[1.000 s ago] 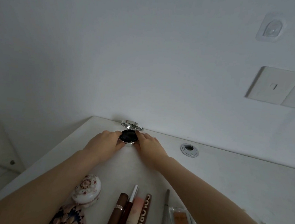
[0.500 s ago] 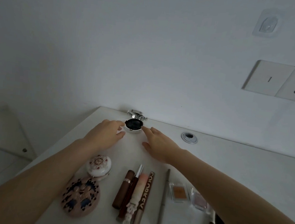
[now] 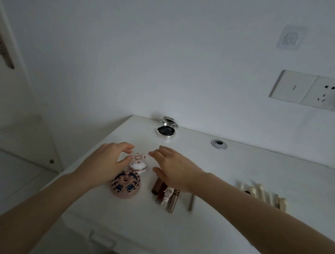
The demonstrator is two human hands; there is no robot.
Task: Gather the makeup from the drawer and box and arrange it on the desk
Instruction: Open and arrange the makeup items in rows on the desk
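Two bare hands hover over a white worktop [image 3: 239, 172], both grips released: the left hand [image 3: 107, 162] curls beside a small domed floral jar [image 3: 139, 162], the right hand [image 3: 176, 168] spreads above brown lipstick tubes [image 3: 165, 194]. An open cushion compact [image 3: 166, 129] sits far back by the wall.
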